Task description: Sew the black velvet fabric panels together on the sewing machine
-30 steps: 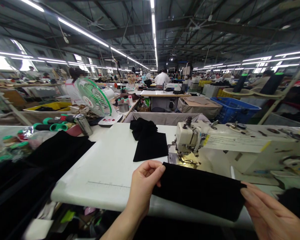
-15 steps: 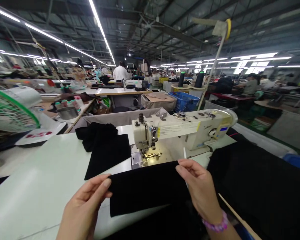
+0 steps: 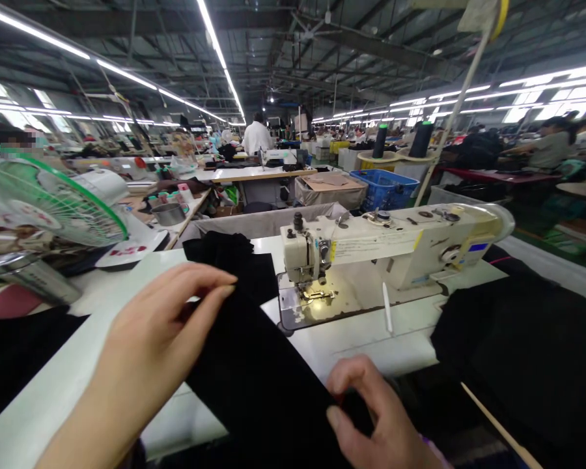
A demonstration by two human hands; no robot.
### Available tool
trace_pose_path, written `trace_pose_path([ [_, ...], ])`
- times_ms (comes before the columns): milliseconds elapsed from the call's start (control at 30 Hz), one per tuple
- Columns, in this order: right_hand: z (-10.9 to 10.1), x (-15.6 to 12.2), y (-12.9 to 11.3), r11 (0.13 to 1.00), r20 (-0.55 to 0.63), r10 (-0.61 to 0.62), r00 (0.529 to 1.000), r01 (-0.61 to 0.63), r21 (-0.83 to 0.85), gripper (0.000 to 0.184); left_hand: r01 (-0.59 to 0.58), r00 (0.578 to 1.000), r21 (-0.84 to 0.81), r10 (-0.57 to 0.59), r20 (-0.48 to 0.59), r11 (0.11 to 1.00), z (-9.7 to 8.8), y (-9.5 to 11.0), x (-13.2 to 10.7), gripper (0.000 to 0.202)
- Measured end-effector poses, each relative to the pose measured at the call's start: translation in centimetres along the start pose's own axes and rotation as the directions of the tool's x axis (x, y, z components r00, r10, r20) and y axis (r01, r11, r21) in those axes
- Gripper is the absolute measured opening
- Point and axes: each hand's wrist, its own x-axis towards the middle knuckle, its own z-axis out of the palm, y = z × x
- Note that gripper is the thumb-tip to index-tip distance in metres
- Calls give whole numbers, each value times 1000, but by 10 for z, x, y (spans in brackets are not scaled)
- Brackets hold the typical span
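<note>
A black fabric piece stretches diagonally between my hands, in front of the sewing machine. My left hand pinches its upper left corner between thumb and fingertips. Lower and to the right, my right hand grips the fabric's edge with thumb and bent index finger; part of this hand is cut off by the frame's bottom. Behind my left hand, another black cloth lies on the white table. A white pen-like stick rests on the table right of the needle area.
A large heap of black fabric covers the right side, with a thin wooden stick before it. At left stand a green-rimmed fan and a metal flask. Behind the machine are a blue basket and thread cones.
My left hand has risen with its corner, while my right hand has dropped toward me, so the fabric now slants. The view has turned left, bringing more of the fan and the flask into sight.
</note>
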Motion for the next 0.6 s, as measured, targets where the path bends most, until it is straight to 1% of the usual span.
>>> trace_pose_path([
  [33, 8, -8, 4, 999, 27, -54, 998, 54, -8, 20, -138, 978, 78, 124, 169, 987, 11, -1, 15, 20],
  [67, 16, -15, 10, 995, 35, -98, 995, 98, -11, 18, -204, 935, 106, 161, 316, 973, 26, -6, 28, 16],
  [100, 22, -20, 18, 992, 31, -126, 992, 127, -18, 16, -217, 886, 114, 146, 439, 970, 46, -16, 38, 13],
  [133, 27, -25, 27, 990, 27, -136, 990, 137, -34, 16, -198, 833, 111, 107, 543, 974, 68, -28, 44, 13],
  [167, 30, -28, 36, 988, 24, -138, 990, 140, -61, 17, -177, 807, 112, 79, 586, 978, 90, -42, 47, 13],
  [233, 32, -31, 53, 978, 45, -148, 988, 153, -142, 20, -136, 782, 116, 35, 622, 984, 128, -70, 44, 17],
  [267, 30, -32, 59, 966, 57, -175, 983, 182, -182, 23, -113, 781, 118, 15, 625, 987, 142, -82, 40, 18],
  [333, 25, -33, 68, 932, 89, -249, 964, 263, -249, 27, -62, 787, 117, -24, 616, 991, 160, -99, 30, 19],
  [400, 19, -32, 71, 896, 125, -309, 943, 333, -293, 29, -7, 802, 113, -62, 594, 994, 166, -108, 24, 18],
  [467, 14, -30, 70, 872, 144, -339, 930, 367, -323, 29, 46, 825, 109, -99, 557, 993, 168, -112, 23, 15],
  [533, 11, -27, 68, 855, 151, -346, 926, 378, -357, 27, 92, 847, 104, -133, 515, 990, 170, -115, 25, 11],
  [600, 10, -22, 66, 834, 165, -331, 929, 370, -410, 26, 131, 859, 91, -159, 487, 987, 175, -118, 29, 13],
])
